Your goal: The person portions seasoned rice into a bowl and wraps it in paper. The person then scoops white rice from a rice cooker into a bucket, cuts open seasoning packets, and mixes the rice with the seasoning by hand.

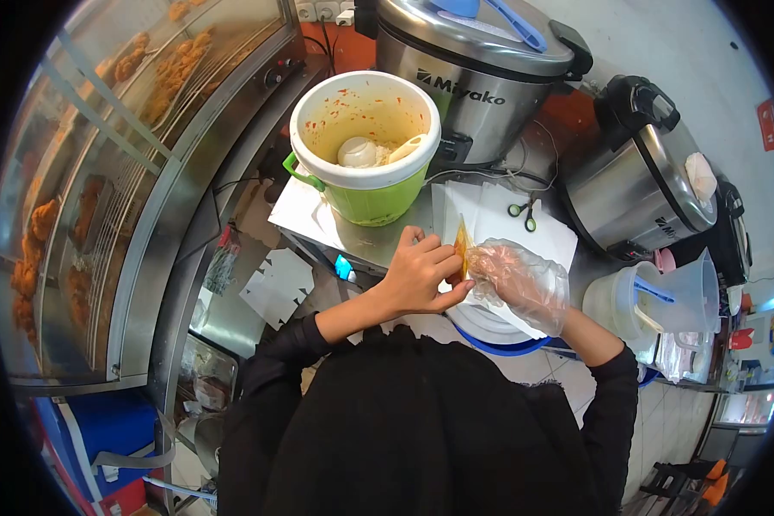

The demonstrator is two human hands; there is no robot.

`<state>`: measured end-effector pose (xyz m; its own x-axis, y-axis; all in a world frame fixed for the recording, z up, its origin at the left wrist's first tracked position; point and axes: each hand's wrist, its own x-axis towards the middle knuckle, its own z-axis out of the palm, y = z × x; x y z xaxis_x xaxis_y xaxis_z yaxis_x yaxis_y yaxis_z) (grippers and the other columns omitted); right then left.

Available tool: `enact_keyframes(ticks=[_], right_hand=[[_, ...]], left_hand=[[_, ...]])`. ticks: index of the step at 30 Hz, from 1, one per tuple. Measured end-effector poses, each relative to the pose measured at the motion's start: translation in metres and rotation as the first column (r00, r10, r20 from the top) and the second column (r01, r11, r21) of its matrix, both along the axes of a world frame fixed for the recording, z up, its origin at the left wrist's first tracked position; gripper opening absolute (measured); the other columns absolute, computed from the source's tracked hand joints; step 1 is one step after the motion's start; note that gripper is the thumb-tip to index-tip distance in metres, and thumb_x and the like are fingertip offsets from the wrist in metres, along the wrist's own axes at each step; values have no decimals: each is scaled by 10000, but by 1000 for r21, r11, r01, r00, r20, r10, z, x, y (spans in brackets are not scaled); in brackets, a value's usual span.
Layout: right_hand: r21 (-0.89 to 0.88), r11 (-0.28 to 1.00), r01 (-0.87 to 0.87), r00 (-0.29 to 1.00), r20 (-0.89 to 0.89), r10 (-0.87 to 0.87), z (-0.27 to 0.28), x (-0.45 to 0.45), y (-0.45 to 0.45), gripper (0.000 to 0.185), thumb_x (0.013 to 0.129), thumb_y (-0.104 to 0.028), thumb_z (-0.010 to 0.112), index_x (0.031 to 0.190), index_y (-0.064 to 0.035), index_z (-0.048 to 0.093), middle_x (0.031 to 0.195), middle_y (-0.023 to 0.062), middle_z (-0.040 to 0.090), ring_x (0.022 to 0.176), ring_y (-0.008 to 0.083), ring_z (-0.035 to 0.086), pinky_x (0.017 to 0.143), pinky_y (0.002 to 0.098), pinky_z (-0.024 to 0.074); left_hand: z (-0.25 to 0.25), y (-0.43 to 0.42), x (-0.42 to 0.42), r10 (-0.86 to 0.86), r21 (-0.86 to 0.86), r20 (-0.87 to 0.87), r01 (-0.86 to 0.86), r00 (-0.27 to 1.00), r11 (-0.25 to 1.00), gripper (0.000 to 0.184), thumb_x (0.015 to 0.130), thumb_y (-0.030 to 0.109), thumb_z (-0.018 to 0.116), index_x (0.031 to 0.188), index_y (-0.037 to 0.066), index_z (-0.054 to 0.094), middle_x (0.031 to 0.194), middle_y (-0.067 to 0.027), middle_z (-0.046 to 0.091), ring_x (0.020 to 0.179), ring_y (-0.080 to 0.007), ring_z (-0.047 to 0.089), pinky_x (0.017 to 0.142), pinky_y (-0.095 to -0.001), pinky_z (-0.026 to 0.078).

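Note:
Bare and with its fingers bent, my left hand (421,273) pinches the left side of a small yellow packet (463,251). My right hand (512,271) wears a loose clear plastic glove (546,292) and grips the same packet from the right, its fingers partly blurred by the plastic. Both hands are close together over the front edge of the counter. White paper sheets (482,205) lie just beyond them, with green-handled scissors (525,212) on top. Behind my left hand stands a green and white tub (365,193) holding a white bowl (358,153) and a pale handle.
A large steel Miyako cooker (473,95) stands behind the tub, another cooker (641,189) to the right. A glass cabinet (138,172) with fried food fills the left. At right are a white bucket (606,301) and a clear jug (692,297).

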<state>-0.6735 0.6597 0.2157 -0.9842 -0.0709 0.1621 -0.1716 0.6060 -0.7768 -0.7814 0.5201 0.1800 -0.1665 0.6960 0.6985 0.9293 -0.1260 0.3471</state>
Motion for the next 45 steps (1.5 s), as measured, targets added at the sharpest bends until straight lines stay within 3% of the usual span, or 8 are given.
enact_keyframes(ticks=[14, 17, 19, 20, 38, 41, 43, 45], right_hand=[[51, 998, -21, 995, 98, 16, -5, -5, 5, 209, 870, -190, 366, 888, -34, 505, 808, 131, 522, 744, 270, 494, 684, 374, 379], [485, 873, -48, 924, -311, 224, -1, -11, 13, 185, 821, -185, 416, 827, -34, 522, 758, 134, 520, 726, 267, 505, 678, 374, 392], [331, 941, -77, 889, 449, -85, 37, -13, 10, 158, 754, -187, 471, 735, -42, 532, 669, 130, 512, 674, 265, 525, 645, 382, 412], [440, 897, -42, 991, 131, -18, 16, -9, 15, 167, 716, -204, 504, 643, -54, 514, 582, 117, 492, 592, 264, 523, 582, 384, 421], [597, 802, 25, 968, -214, 129, -10, -4, 30, 163, 708, -205, 520, 606, -79, 536, 546, 105, 499, 507, 260, 501, 479, 377, 408], [429, 877, 217, 974, -152, -167, -24, 1, 81, 148, 704, -163, 519, 581, -82, 534, 498, 102, 469, 460, 269, 476, 446, 365, 389], [769, 567, 296, 953, -279, -119, 5, 11, 112, 138, 653, -147, 529, 545, -64, 511, 485, 119, 460, 445, 277, 457, 440, 383, 363], [600, 756, 262, 961, -88, -264, 8, 18, 111, 151, 663, -166, 523, 557, -60, 510, 504, 126, 467, 470, 287, 463, 461, 404, 359]], left_hand=[[4, -9, 3, 51, -50, -64, -54, 997, 997, 107, 679, 166, 583, 660, 81, 520, 619, -18, 458, 574, -173, 414, 632, -331, 304], [5, -12, -3, 60, -58, -123, -67, 991, 996, 122, 687, 165, 577, 650, 93, 485, 611, -4, 451, 594, -154, 443, 624, -334, 312], [8, -19, -8, 1, -133, -146, -21, 989, 991, 131, 680, 159, 577, 640, 92, 471, 609, -7, 427, 590, -153, 438, 626, -328, 313], [10, -21, -10, 0, -132, -144, -19, 990, 991, 131, 680, 159, 577, 640, 92, 471, 609, -7, 427, 590, -153, 438, 626, -328, 313], [17, -21, -23, -352, -266, -54, 326, 934, 907, 137, 657, 105, 574, 632, 59, 447, 629, -44, 420, 606, -184, 440, 620, -299, 314], [15, -33, -27, -394, -243, -37, 374, 918, 895, 140, 661, 106, 574, 629, 60, 446, 630, -47, 421, 608, -185, 443, 610, -299, 313], [10, -52, -32, -357, -325, -28, 329, 934, 886, 144, 672, 114, 569, 625, 60, 444, 630, -47, 419, 616, -183, 446, 608, -301, 311], [9, -53, -38, -332, -395, -11, 300, 943, 868, 140, 681, 129, 569, 639, 67, 451, 645, -42, 429, 633, -176, 449, 623, -298, 310]])
